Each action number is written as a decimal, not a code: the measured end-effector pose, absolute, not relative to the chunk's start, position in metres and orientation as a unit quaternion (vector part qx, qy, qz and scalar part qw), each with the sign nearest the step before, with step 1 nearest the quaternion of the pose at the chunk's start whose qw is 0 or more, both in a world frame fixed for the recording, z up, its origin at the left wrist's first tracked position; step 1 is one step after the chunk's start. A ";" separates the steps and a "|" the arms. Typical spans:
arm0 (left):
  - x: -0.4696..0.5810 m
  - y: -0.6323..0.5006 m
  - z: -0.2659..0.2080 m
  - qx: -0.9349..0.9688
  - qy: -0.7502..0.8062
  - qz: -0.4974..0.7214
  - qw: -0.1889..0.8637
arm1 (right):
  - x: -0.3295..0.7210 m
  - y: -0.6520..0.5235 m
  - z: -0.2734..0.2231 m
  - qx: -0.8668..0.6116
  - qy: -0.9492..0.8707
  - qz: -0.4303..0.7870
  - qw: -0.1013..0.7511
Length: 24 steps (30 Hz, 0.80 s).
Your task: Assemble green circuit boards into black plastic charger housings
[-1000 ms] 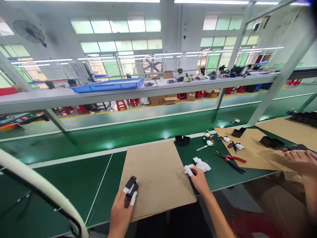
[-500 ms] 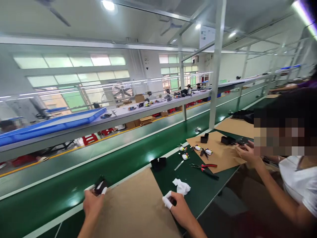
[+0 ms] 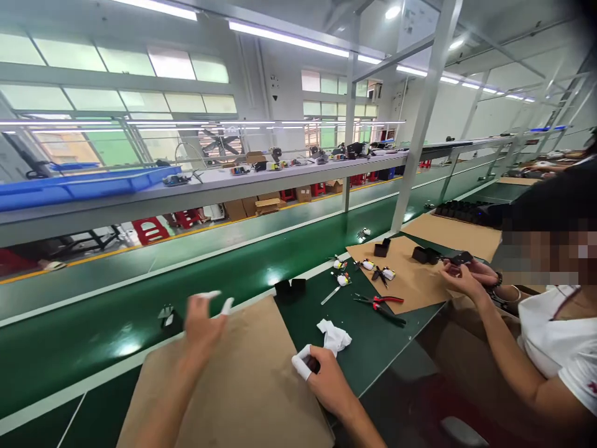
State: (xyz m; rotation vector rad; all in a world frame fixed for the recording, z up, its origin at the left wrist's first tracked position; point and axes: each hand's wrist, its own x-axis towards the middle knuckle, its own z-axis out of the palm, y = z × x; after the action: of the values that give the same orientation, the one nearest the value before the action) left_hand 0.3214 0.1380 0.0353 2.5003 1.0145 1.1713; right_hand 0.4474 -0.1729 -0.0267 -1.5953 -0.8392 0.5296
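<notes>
My left hand [image 3: 205, 320], with white finger cots on its thumb and forefinger, is raised over the far edge of a brown cardboard sheet [image 3: 233, 373]. Its fingers are apart and hold nothing. To its left, a small dark part with metal prongs [image 3: 166, 316] sits on the green conveyor belt [image 3: 196, 280]. My right hand [image 3: 321, 373] rests at the sheet's right edge, thumb and forefinger closed in a ring in white cots. Whatever lies inside its curled fingers is dark and hidden. Beside it is a crumpled white cloth or tissue [image 3: 336, 336].
Red-handled pliers [image 3: 380, 302], a thin pale strip [image 3: 329, 295] and black open housings [image 3: 290, 289] lie on the green table. Small white-and-yellow parts [image 3: 342, 280] are grouped near a second cardboard sheet [image 3: 420, 289]. At right, a co-worker's hands [image 3: 459, 274] hold a black part.
My left hand has let go of the dark part, which now sits on the belt, and moved right, opening. My right hand stays closed. The view has tilted down slightly.
</notes>
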 end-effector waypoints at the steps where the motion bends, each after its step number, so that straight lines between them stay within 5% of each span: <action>1: 0.341 0.125 0.033 0.877 0.294 0.362 0.115 | 0.448 -0.173 -0.027 -0.685 -0.364 0.227 0.589; 9: 0.437 0.057 0.008 0.921 0.166 0.291 0.198 | 0.442 -0.181 -0.030 -0.695 -0.371 0.200 0.582; 18: 0.350 -0.018 0.054 0.838 0.155 0.342 0.395 | 0.570 -0.174 -0.002 -0.797 -0.244 0.033 0.551; 21: 0.290 -0.069 0.045 0.674 0.194 0.298 0.647 | 0.635 -0.157 0.010 -0.848 -0.184 0.019 0.496; 24: 0.241 -0.102 0.025 0.595 0.193 0.212 0.751 | 0.664 -0.139 0.012 -0.877 -0.144 0.039 0.457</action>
State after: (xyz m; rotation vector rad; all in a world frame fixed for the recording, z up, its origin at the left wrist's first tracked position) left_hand 0.2405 -0.1023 0.0252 1.2995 0.4224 0.4640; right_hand 0.6640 -0.1390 0.0117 -2.1616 -0.3561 0.0971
